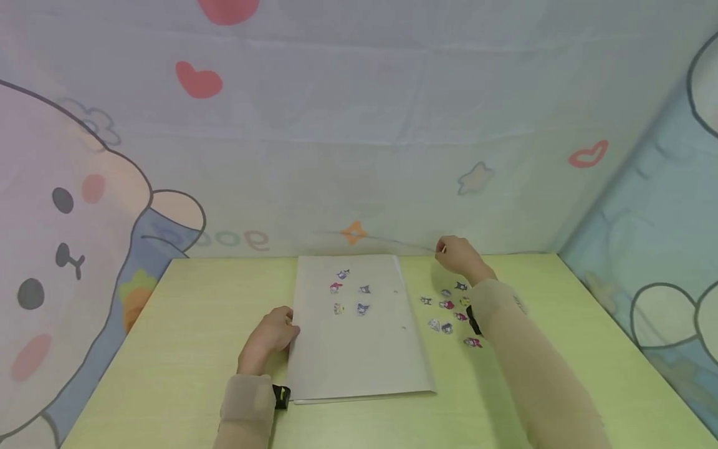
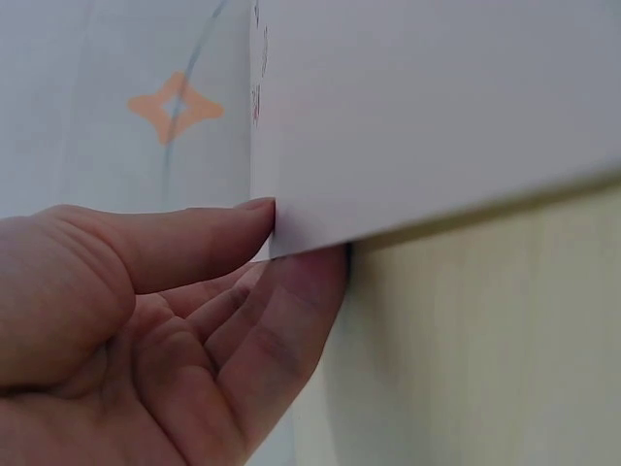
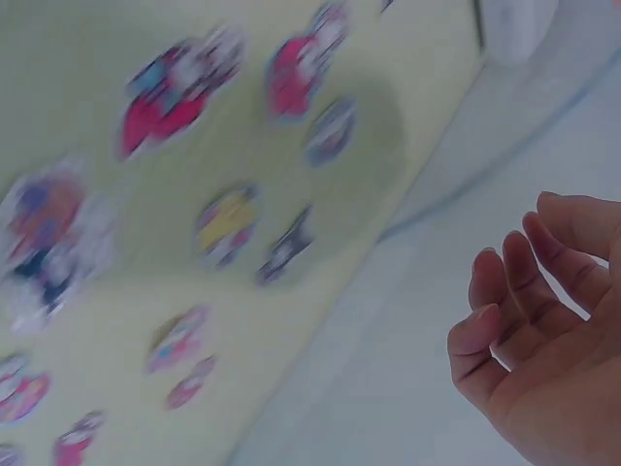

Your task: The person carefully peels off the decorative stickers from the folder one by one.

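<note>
A stack of large white paper (image 1: 359, 362) lies on the table, with several small cartoon stickers (image 1: 363, 308) on its upper half. My left hand (image 1: 275, 330) is at its left edge. In the left wrist view the thumb (image 2: 209, 238) lies on top of the paper (image 2: 437, 116) and the fingers are underneath, pinching the edge. Over the table's far right part, my right hand (image 1: 460, 255) is raised with its fingers loosely bent. The right wrist view shows nothing between the thumb and fingers of this hand (image 3: 553, 320). Several loose cartoon stickers (image 1: 446, 305) lie below it.
The light wooden table (image 1: 185, 349) ends at the back against a pale cloth (image 1: 348, 112) printed with hearts and stars. More loose stickers (image 3: 228, 223) spread over the table right of the paper, some beneath the right forearm (image 1: 538, 368).
</note>
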Tool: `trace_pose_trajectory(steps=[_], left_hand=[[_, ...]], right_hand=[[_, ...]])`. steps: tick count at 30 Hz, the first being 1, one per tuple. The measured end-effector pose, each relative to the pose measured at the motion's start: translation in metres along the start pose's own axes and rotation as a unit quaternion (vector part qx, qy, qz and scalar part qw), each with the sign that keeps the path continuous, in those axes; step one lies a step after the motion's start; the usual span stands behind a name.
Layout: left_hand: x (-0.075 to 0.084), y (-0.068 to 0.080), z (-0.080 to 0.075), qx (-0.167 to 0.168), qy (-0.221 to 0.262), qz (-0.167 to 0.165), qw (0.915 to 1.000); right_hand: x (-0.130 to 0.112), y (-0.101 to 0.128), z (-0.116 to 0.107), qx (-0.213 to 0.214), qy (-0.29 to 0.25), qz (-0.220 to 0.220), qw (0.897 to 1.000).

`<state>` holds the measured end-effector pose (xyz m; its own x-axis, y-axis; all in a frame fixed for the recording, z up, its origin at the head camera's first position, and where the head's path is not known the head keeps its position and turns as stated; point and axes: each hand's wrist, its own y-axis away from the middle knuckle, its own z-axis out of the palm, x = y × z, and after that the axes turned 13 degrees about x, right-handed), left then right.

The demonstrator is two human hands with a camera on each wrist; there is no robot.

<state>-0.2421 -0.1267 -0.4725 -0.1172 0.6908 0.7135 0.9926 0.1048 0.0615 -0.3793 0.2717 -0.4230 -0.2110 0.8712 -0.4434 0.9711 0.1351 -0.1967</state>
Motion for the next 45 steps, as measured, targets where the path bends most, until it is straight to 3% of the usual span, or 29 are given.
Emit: trace_pose_trajectory(steps=[9, 14, 23, 45], left_hand=[[-0.001, -0.003, 0.002, 0.002, -0.005, 0.005, 1.0], [0.0, -0.004, 0.002, 0.002, -0.006, 0.008, 0.9999], [0.004, -0.003, 0.001, 0.003, -0.014, 0.006, 0.9999], [0.002, -0.003, 0.003, -0.001, -0.006, -0.002, 1.0]], right_hand=[[-0.068, 0.001, 0.032, -0.039, 0.03, -0.112, 0.992], [-0.091, 0.008, 0.05, -0.055, 0.046, -0.178, 0.981], [-0.125, 0.025, 0.068, -0.102, 0.046, -0.242, 0.964], [-0.13, 0.038, 0.086, -0.128, 0.057, -0.223, 0.965]])
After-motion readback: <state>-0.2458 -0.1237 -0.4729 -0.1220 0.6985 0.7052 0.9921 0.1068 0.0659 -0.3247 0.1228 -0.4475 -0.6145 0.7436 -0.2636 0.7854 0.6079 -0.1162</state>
